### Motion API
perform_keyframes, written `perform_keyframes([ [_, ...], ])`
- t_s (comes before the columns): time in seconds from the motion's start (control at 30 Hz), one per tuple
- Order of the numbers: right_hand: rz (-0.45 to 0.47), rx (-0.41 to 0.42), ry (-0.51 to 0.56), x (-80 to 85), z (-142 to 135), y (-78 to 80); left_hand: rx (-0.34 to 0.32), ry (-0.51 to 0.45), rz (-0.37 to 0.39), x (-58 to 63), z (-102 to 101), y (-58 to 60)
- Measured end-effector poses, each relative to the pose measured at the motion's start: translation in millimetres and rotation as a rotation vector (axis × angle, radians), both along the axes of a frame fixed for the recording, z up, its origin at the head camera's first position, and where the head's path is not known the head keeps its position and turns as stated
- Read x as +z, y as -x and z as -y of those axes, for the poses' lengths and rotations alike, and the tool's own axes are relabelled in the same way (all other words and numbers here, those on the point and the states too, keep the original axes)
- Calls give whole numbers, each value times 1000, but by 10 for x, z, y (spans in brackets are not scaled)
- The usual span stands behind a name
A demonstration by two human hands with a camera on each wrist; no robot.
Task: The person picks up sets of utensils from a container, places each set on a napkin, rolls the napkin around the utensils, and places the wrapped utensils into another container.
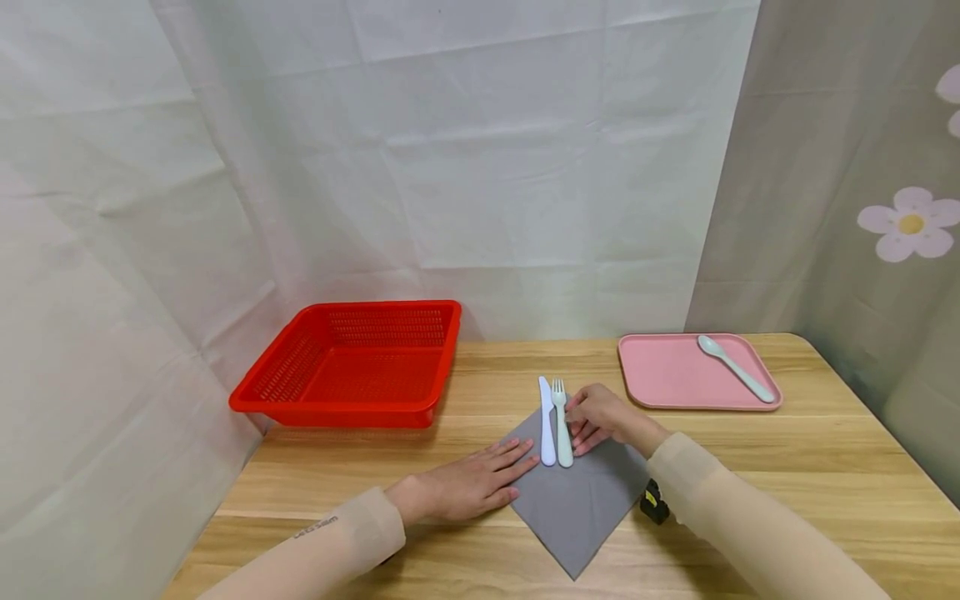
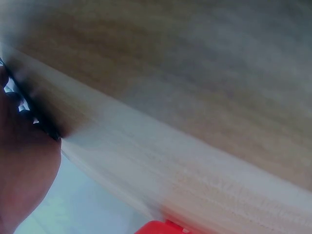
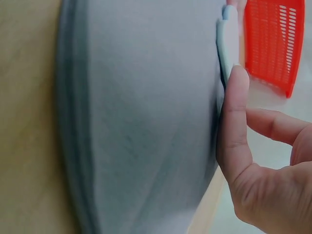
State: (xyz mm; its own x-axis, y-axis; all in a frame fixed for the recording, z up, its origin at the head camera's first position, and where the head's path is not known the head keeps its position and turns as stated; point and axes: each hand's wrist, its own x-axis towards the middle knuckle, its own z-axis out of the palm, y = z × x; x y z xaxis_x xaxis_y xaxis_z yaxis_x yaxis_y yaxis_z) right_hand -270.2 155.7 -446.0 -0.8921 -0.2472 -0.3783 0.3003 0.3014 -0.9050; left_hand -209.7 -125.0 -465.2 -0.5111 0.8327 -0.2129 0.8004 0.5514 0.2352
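A grey folded napkin (image 1: 573, 508) lies cornerwise on the table. On it a white knife (image 1: 547, 425) and a pale green fork (image 1: 561, 425) lie side by side, tips pointing away from me. My left hand (image 1: 476, 482) rests palm down, fingers spread, its fingertips on the napkin's left edge beside the knife. Just right of the fork is my right hand (image 1: 597, 417), fingers slightly bent over the napkin. In the right wrist view, the thumb (image 3: 235, 122) lies nearly straight, its tip at the fork's edge, with another finger apart from it.
A red plastic basket (image 1: 442, 367) stands at the back left. At the back right is a pink tray (image 1: 660, 371) with a pale green spoon (image 1: 735, 368) lying across it. A white cloth (image 1: 510, 183) hangs behind the wooden table (image 1: 825, 467). A black strap piece (image 1: 654, 503) sits under my right wrist.
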Motion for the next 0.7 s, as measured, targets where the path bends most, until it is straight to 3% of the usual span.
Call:
perform_keyframes([
  [0.27, 17, 13, 29, 131, -126, 39, 8, 8, 17, 23, -6, -7],
  [0.7, -6, 9, 32, 194, -396, 91, -10, -2, 1, 14, 7, 9],
])
